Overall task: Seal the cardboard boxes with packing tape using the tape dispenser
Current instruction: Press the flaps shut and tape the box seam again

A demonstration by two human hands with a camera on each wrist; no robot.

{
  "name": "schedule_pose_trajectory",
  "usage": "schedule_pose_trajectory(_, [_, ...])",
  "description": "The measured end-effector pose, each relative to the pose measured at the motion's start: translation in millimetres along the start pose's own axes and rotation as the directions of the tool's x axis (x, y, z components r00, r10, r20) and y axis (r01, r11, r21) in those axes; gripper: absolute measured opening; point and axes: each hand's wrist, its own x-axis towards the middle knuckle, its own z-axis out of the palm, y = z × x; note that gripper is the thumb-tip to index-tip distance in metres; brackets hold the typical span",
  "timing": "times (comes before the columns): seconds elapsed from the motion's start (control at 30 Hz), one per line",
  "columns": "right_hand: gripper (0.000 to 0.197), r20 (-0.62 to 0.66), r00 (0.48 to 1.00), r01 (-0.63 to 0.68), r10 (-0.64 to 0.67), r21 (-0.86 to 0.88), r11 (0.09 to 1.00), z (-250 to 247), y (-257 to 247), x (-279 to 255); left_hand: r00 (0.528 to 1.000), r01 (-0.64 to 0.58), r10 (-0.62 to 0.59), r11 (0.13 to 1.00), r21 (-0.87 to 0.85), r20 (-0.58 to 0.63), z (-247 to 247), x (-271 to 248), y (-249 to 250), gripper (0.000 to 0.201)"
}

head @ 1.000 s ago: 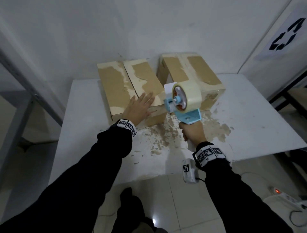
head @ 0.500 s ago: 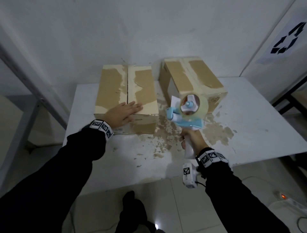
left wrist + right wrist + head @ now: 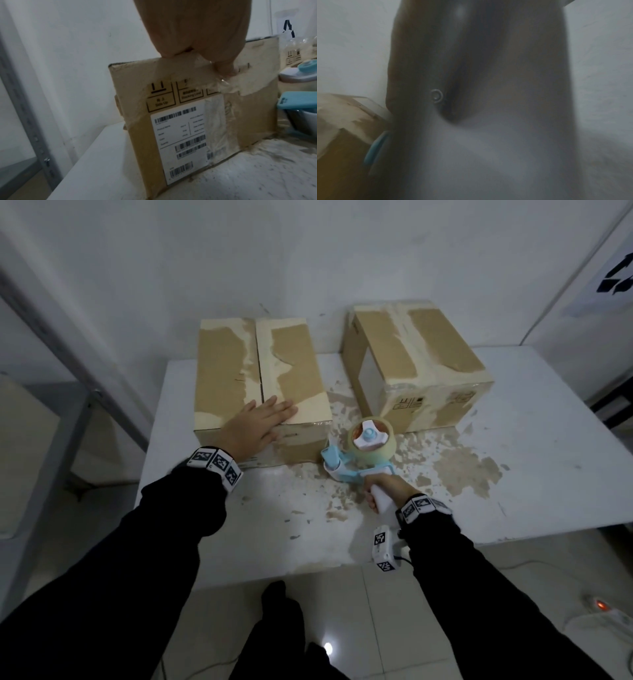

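The left hand [image 3: 255,426] is laid flat, palm down, with the fingers [image 3: 277,409] extended straight and spread slightly. The right hand [image 3: 387,487] is held lower and nearer the body, its fingers curled tightly in a fist-like grip. Both forearms are covered by black sleeves, and patterned marker bands are worn at both wrists.

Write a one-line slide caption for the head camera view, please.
Left hand flat on the left cardboard box; right hand grips the tape dispenser beside it.
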Motion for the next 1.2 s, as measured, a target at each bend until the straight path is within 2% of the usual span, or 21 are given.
schedule_pose_trajectory(0.03, [0.014,-0.019,1.000,-0.004,0.003,-0.049,0.999,-2,-2,4,1.000,0.014,-0.014,1.000,0.004,0.000,0,1,1,0.053])
schedule_pose_trajectory(0.13, [0.038,-0.104,0.994,-0.002,-0.020,-0.212,0.977,-2,-6,7,1.000,0.029,-0.029,1.000,0.009,-0.006,-2,2,2,0.058])
schedule_pose_trajectory(0.2, [0.039,-0.217,0.973,-0.021,-0.080,-0.430,0.903,-4,-7,3,1.000,0.017,-0.017,1.000,0.016,-0.014,-1,2,0,0.067])
schedule_pose_trajectory(0.27, [0.045,-0.255,0.958,-0.053,-0.131,-0.605,0.794,-6,-2,9,1.000,0.005,-0.005,0.999,0.031,-0.020,-1,2,0,0.072])
schedule_pose_trajectory(0.4, [0.052,-0.263,0.948,-0.066,-0.180,-0.714,0.697,-4,1,15,1.000,0.003,-0.003,1.000,0.026,0.005,-4,0,-1,0.073])
schedule_pose_trajectory(0.47, [0.056,-0.250,0.948,-0.067,-0.195,-0.759,0.648,-5,-7,13,1.000,0.001,-0.002,1.000,0.017,0.012,-4,-1,-1,0.071])
schedule_pose_trajectory(0.53, [0.071,-0.239,0.946,-0.074,-0.220,-0.818,0.570,-5,-16,13,1.000,-0.001,0.001,1.000,-0.018,-0.019,-4,0,-2,0.065])
schedule_pose_trajectory(0.6, [0.087,-0.175,0.952,-0.045,-0.252,-0.892,0.449,-6,-31,17,0.999,0.012,-0.016,0.990,-0.138,-0.029,-7,0,-4,0.071])
schedule_pose_trajectory(0.67, [0.105,-0.036,0.987,0.021,-0.158,-0.938,0.347,-3,-53,28,0.997,0.034,-0.051,0.961,-0.273,-0.055,-13,-2,-8,0.078])
schedule_pose_trajectory(0.7, [0.117,0.019,0.996,0.048,-0.087,-0.934,0.353,4,-69,27,0.994,0.044,-0.073,0.951,-0.306,-0.083,-16,-3,-9,0.079])
schedule_pose_trajectory(0.73, [0.117,0.034,0.996,0.060,-0.081,-0.935,0.348,12,-87,26,0.987,0.062,-0.106,0.945,-0.322,-0.122,-18,-4,-11,0.078])
schedule_pose_trajectory(0.77, [0.095,-0.002,0.981,0.059,-0.192,-0.948,0.311,24,-107,15,0.974,0.088,-0.152,0.938,-0.334,-0.171,-20,-5,-14,0.075])
schedule_pose_trajectory(0.8, [0.067,-0.020,0.921,0.090,-0.390,-0.961,0.262,36,-127,2,0.953,0.122,-0.208,0.929,-0.349,-0.220,-24,-6,-16,0.072])
schedule_pose_trajectory(0.83, [0.048,-0.009,0.816,0.138,-0.578,-0.968,0.211,49,-142,-7,0.931,0.158,-0.261,0.919,-0.362,-0.257,-26,-6,-20,0.070])
schedule_pose_trajectory(0.87, [0.040,0.077,0.686,0.244,-0.724,-0.961,0.129,62,-155,-13,0.910,0.201,-0.311,0.909,-0.366,-0.273,-30,-5,-25,0.067])
schedule_pose_trajectory(0.9, [0.037,0.148,0.622,0.339,-0.769,-0.936,0.094,78,-166,-24,0.895,0.254,-0.357,0.900,-0.353,-0.267,-33,-3,-31,0.065])
schedule_pose_trajectory(0.93, [0.039,0.276,0.574,0.462,-0.771,-0.886,0.027,97,-173,-18,0.889,0.314,-0.394,0.896,-0.315,-0.235,-35,-1,-39,0.064])
schedule_pose_trajectory(1.0, [0.049,0.504,0.623,0.553,-0.599,-0.824,-0.118,131,-181,-15,0.897,0.408,-0.429,0.896,-0.175,-0.105,-38,1,-52,0.063])
schedule_pose_trajectory(1.07, [0.057,0.552,0.713,0.505,-0.432,-0.832,-0.231,157,-175,-3,0.905,0.425,-0.424,0.903,-0.064,0.029,-38,4,-61,0.061])
schedule_pose_trajectory(1.1, [0.059,0.528,0.756,0.476,-0.387,-0.849,-0.229,165,-172,1,0.906,0.422,-0.419,0.906,-0.043,0.056,-37,6,-64,0.060])
schedule_pose_trajectory(1.2, [0.062,0.487,0.818,0.437,-0.305,-0.872,-0.219,170,-165,15,0.923,0.386,-0.386,0.922,0.029,-0.001,-35,9,-72,0.068])
